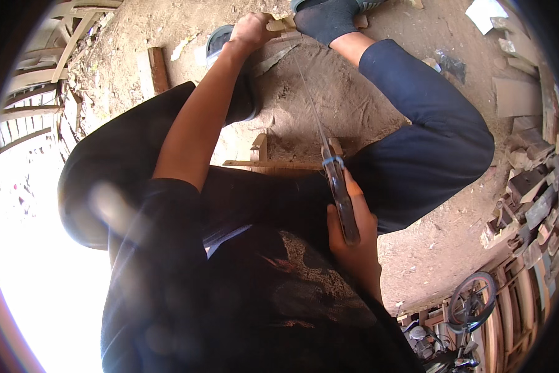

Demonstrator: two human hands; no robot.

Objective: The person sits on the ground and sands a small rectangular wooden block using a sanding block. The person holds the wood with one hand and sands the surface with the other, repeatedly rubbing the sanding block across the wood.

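Note:
My right hand (356, 233) grips the dark handle of a handsaw (340, 196) with a blue tie round its front end. The thin blade points away from me, and its far end lies near a piece of wood (281, 24). At the top, my left hand (253, 31) is closed on the left end of that wood. My foot in a dark sock (323, 21) rests against the wood's other end. Whether the blade's teeth touch the wood cannot be made out.
Beneath my legs is a low wooden seat (274, 164). A wood block (158, 70) lies on the dirt floor at left. Wood offcuts (533, 182) are heaped at right. A motorcycle (466, 321) stands at lower right beside stacked boards. A slipper (219, 44) is near my left hand.

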